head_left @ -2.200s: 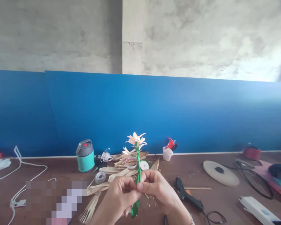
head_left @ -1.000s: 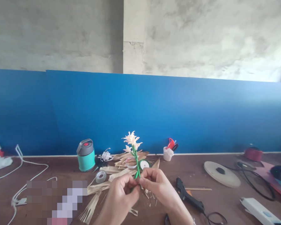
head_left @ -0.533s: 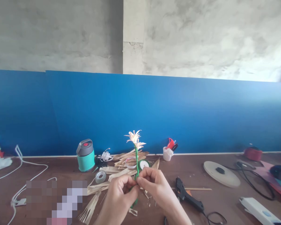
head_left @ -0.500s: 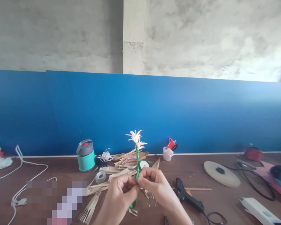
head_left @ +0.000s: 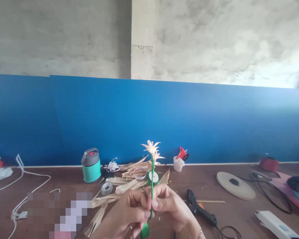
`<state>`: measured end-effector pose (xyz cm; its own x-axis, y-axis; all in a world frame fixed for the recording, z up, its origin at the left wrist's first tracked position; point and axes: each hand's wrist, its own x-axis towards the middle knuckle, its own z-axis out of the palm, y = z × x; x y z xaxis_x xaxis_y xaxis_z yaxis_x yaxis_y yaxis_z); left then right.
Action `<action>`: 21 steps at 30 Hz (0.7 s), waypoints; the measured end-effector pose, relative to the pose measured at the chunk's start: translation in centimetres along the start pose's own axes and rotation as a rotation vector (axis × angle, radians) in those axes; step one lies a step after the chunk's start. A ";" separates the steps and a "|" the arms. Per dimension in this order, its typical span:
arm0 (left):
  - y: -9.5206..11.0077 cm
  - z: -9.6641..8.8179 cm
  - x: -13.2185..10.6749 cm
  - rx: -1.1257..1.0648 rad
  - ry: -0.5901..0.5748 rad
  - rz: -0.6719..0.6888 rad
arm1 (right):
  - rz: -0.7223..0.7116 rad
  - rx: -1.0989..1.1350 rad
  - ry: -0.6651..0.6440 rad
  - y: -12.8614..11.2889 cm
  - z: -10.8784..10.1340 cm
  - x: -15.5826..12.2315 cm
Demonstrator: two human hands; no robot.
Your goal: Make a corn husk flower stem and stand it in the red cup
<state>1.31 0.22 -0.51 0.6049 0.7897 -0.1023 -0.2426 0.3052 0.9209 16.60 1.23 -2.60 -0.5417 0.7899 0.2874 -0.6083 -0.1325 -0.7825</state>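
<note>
An artificial flower [head_left: 152, 147] with pale, pointed petals stands upright between my hands, its stem [head_left: 152, 176] wrapped in green. My right hand [head_left: 171, 204] pinches this stem between thumb and fingers. Low on the stem, my left hand [head_left: 132, 212] is closed, thumb and fingertips touching the stem's lower end. A length of green tape [head_left: 145, 230] shows beneath the left fingers, partly hidden by them. Behind the hands lie dry husk strips [head_left: 129, 186] and a green spool with a white centre [head_left: 153, 177].
A black glue gun [head_left: 200, 209] lies right of my hands beside a thin stick [head_left: 214, 201]. Clear tape [head_left: 107, 188] and a teal flask [head_left: 91, 167] are to the left. Farther right are a round lid [head_left: 235, 186] and a white device [head_left: 276, 224]. A white cup [head_left: 178, 164] holds pens.
The flower has shifted slightly right and down. My right hand has turned, so its thumb now shows on the stem. My left hand has dropped a little, with the green tape lower.
</note>
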 end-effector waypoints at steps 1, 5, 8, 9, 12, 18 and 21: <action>0.0 0.0 0.0 -0.017 0.005 0.000 | 0.000 -0.007 0.000 0.0 0.0 0.0; 0.1 0.0 0.1 -0.056 0.016 0.006 | 0.008 0.000 -0.009 -0.2 0.2 0.1; 0.1 0.0 0.1 -0.058 0.013 0.002 | 0.026 0.015 -0.035 -0.3 0.2 0.0; 0.1 0.1 0.1 -0.050 0.009 0.000 | 0.032 0.015 -0.039 -0.3 0.2 -0.1; 0.2 0.3 0.0 0.001 -0.013 -0.012 | 0.060 0.015 -0.058 -0.4 0.2 -0.2; 0.8 0.8 -0.4 0.205 0.093 -0.020 | 0.050 -0.052 0.013 -0.6 0.3 -0.3; 0.8 0.5 -0.3 0.351 0.161 -0.008 | 0.065 -0.141 0.111 -0.9 0.5 -0.3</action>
<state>1.34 -0.02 0.44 0.4722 0.8700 -0.1421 0.0533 0.1328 0.9897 17.05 0.84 -1.69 -0.5050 0.8448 0.1768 -0.4826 -0.1066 -0.8693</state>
